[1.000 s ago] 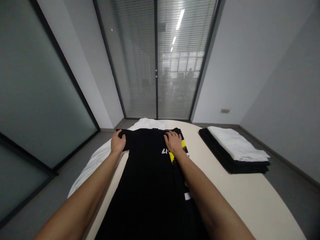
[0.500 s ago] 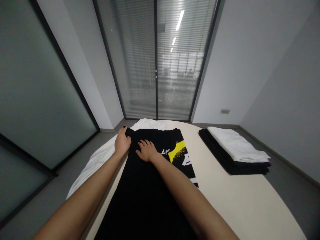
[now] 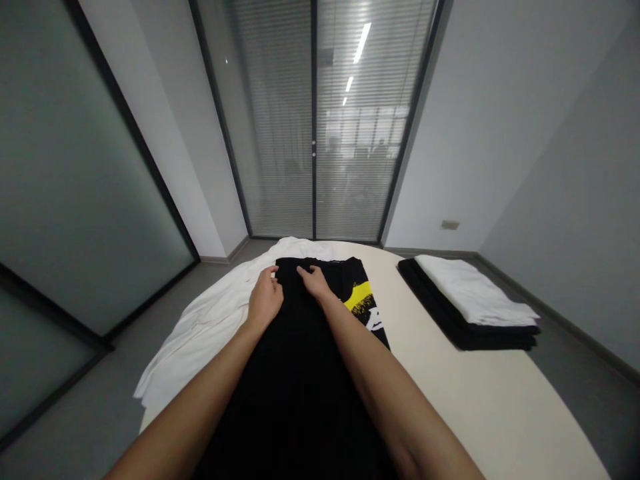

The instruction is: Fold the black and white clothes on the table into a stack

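Observation:
A black T-shirt [image 3: 295, 373] with a yellow and white print lies lengthwise on the table, its left side folded inward. My left hand [image 3: 266, 297] is at the far left edge of the shirt, its fingers curled over the black cloth near the corner. Close by on the right, my right hand [image 3: 316, 281] rests on the far part of the shirt with thumb and fingers apart. My right forearm covers part of the print. Left of the shirt spreads a rumpled white cloth [image 3: 215, 317], hanging over the table's edge.
On the right of the pale round-edged table [image 3: 450, 393] sits a stack of folded clothes, a white piece [image 3: 473, 287] on top of black ones [image 3: 450, 320]. Beyond the table stand a glass partition with blinds [image 3: 280, 133] and grey walls.
My left hand has moved right, bringing the shirt's left edge inward and uncovering more white cloth. My right hand has shifted right and farther away, lifting from its flat, spread pose.

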Demonstrator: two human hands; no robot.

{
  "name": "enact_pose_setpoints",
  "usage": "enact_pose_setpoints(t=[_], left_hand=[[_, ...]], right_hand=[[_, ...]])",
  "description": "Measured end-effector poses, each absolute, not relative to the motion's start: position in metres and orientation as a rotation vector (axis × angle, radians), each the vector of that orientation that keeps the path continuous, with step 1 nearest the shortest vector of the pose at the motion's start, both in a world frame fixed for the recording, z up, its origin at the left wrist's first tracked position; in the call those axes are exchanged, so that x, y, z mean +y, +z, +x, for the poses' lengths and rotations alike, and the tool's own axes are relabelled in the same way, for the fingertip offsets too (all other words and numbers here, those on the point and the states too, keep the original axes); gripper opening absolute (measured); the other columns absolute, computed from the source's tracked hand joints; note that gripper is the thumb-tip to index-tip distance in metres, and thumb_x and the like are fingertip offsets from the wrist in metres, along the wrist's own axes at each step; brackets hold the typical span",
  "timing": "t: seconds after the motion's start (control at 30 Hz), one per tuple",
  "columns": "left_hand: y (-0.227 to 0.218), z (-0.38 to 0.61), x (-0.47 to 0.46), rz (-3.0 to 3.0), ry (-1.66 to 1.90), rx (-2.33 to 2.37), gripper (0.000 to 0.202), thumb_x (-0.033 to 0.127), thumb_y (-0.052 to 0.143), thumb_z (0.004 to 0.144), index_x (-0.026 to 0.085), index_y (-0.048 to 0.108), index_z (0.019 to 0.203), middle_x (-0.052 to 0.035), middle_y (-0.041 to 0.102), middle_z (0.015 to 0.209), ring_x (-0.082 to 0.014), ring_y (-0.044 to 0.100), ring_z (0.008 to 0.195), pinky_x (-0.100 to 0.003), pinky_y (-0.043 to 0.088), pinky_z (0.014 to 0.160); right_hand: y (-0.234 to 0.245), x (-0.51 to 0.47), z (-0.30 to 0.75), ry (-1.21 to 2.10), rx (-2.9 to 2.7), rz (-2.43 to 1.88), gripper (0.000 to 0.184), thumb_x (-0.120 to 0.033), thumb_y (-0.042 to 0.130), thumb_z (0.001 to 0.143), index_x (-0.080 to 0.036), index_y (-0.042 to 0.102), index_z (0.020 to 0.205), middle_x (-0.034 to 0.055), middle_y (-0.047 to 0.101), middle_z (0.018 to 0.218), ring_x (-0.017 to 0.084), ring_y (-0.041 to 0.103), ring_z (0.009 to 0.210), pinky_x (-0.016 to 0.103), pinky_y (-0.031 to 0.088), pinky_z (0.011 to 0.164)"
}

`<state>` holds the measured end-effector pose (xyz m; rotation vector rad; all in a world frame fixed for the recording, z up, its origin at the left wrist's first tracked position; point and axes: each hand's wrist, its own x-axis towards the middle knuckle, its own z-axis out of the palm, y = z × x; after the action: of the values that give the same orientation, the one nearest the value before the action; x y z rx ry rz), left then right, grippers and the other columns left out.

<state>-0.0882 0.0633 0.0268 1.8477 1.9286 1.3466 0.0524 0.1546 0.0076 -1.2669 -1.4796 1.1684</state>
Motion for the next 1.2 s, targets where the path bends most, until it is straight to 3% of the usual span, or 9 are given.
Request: enact_pose_setpoints(t=[0.13, 0.3, 0.4, 0.53, 0.67, 0.77, 1.2], left_hand=[[0.014, -0.1, 0.043, 1.886, 1.124, 2.088, 0.051, 0.01, 0.054, 0.079, 0.018, 0.051, 0.13, -0.0124, 0.064, 0.12, -0.0266, 0.064, 0.109, -0.04, 0.052, 0.095], [0.001, -0.115, 0.028, 2.01, 0.991, 2.078, 0.047, 0.014, 0.056, 0.082, 0.021, 0.052, 0.128, -0.011, 0.059, 0.129, -0.0258, 0.062, 0.114, -0.037, 0.051, 0.093], [-0.002, -0.121, 0.028, 2.006, 0.964, 2.059, 0.028, 0.021, 0.06, 0.085, 0.024, 0.059, 0.113, -0.0066, 0.065, 0.115, -0.0239, 0.064, 0.106, -0.034, 0.051, 0.089], [-0.004, -0.128, 0.031, 2.009, 1.008, 2.071, 0.013, 0.018, 0.056, 0.086, 0.023, 0.061, 0.096, -0.0038, 0.066, 0.096, -0.0216, 0.065, 0.091, -0.031, 0.049, 0.081], [-0.008, -0.131, 0.031, 2.022, 1.105, 2.08, 0.018, 0.011, 0.053, 0.084, 0.023, 0.058, 0.095, -0.0045, 0.063, 0.098, -0.0217, 0.064, 0.093, -0.032, 0.049, 0.083], [-0.009, -0.131, 0.029, 2.04, 1.081, 2.031, 0.022, 0.007, 0.051, 0.083, 0.023, 0.057, 0.096, -0.0044, 0.062, 0.104, -0.0212, 0.064, 0.098, -0.032, 0.049, 0.088], [-0.007, -0.136, 0.028, 2.01, 1.102, 1.954, 0.023, 0.004, 0.052, 0.081, 0.023, 0.059, 0.092, -0.0041, 0.065, 0.101, -0.0215, 0.063, 0.098, -0.035, 0.048, 0.091]], right_hand=[[0.002, 0.152, 0.054, 1.088, -1.53, -1.35, 0.06, -0.018, 0.059, 0.084, -0.019, 0.049, 0.143, 0.005, 0.071, 0.101, 0.016, 0.068, 0.078, 0.031, 0.058, 0.077], [0.001, 0.151, 0.054, 1.018, -1.662, -1.4, 0.046, -0.01, 0.052, 0.084, -0.02, 0.067, 0.126, 0.0006, 0.071, 0.081, 0.013, 0.065, 0.062, 0.028, 0.057, 0.069], [0.003, 0.151, 0.054, 0.932, -1.708, -1.461, 0.039, -0.016, 0.056, 0.086, -0.022, 0.069, 0.122, 0.0018, 0.074, 0.086, 0.014, 0.068, 0.069, 0.027, 0.056, 0.073], [0.009, 0.148, 0.052, 0.774, -1.74, -1.602, 0.035, -0.016, 0.057, 0.084, -0.023, 0.073, 0.114, 0.0057, 0.075, 0.099, 0.018, 0.07, 0.083, 0.031, 0.055, 0.08], [0.018, 0.145, 0.046, 0.596, -1.794, -1.68, 0.028, -0.02, 0.06, 0.082, -0.024, 0.074, 0.106, 0.0087, 0.073, 0.108, 0.026, 0.067, 0.102, 0.039, 0.053, 0.089], [0.026, 0.147, 0.037, 0.483, -1.853, -1.655, 0.028, -0.023, 0.057, 0.086, -0.026, 0.072, 0.11, 0.0082, 0.072, 0.113, 0.028, 0.061, 0.114, 0.043, 0.049, 0.097], [0.031, 0.168, -0.018, 0.503, -1.968, -1.644, 0.031, -0.029, 0.059, 0.093, -0.024, 0.062, 0.123, 0.01, 0.071, 0.116, 0.023, 0.066, 0.108, 0.035, 0.05, 0.089]])
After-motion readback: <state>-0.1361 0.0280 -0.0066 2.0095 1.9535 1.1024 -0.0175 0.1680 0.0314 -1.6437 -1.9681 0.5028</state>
